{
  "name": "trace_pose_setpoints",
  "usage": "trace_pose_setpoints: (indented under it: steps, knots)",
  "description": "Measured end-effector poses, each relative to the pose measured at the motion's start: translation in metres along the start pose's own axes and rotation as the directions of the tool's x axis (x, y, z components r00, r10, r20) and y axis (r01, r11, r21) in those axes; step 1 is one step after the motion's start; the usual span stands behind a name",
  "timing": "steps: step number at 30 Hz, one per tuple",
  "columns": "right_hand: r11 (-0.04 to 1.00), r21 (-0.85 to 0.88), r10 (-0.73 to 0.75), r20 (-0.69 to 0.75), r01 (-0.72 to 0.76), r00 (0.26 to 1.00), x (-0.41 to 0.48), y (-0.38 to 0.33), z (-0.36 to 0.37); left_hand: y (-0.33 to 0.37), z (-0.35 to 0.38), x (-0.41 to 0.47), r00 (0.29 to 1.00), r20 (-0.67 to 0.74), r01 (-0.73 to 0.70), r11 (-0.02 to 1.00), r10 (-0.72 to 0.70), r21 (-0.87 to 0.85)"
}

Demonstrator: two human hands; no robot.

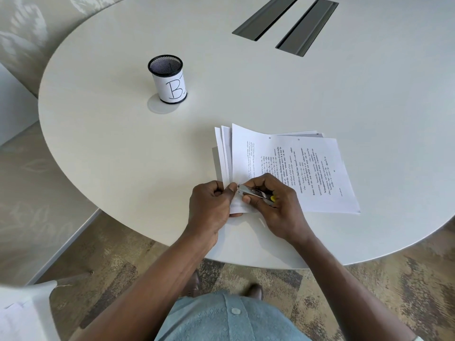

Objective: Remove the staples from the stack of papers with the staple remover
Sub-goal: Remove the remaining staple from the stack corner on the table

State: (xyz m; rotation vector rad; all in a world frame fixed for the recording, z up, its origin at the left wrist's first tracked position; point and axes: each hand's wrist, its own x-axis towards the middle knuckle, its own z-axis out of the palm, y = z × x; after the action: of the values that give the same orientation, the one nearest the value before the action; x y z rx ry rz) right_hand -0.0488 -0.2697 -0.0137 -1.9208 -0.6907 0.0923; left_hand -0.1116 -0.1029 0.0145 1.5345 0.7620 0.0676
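Left hand pinches the corner of the paper stack and right hand grips the staple remover, near the tabletop front edge. The sheets look flimsy, so hold close.

Metal staple remover at fanned papers' corner

The papers were printed black on white; the staple remover was coloured silver with yellow.

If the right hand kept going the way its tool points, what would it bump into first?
Probably the left hand, whose thumb pinches the papers right at the tip of the staple remover, though depth is unclear.
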Motion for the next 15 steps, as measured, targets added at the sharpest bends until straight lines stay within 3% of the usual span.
trace_pose_setpoints:
  steps: [6,15]
  knots:
    - [0.977,0.178,0.117,-0.003,-0.114,0.993,-0.0021,-0.0044,-0.0033,0.0018,-0.0006,-0.0048,0.999,-0.018,-0.033,0.999,0.033,-0.035]
    - [0.978,0.175,0.126,-0.065,-0.113,0.99,-0.0027,-0.0026,-0.0005,0.0026,-0.001,-0.0069,0.999,-0.003,-0.034,0.998,0.034,-0.051]
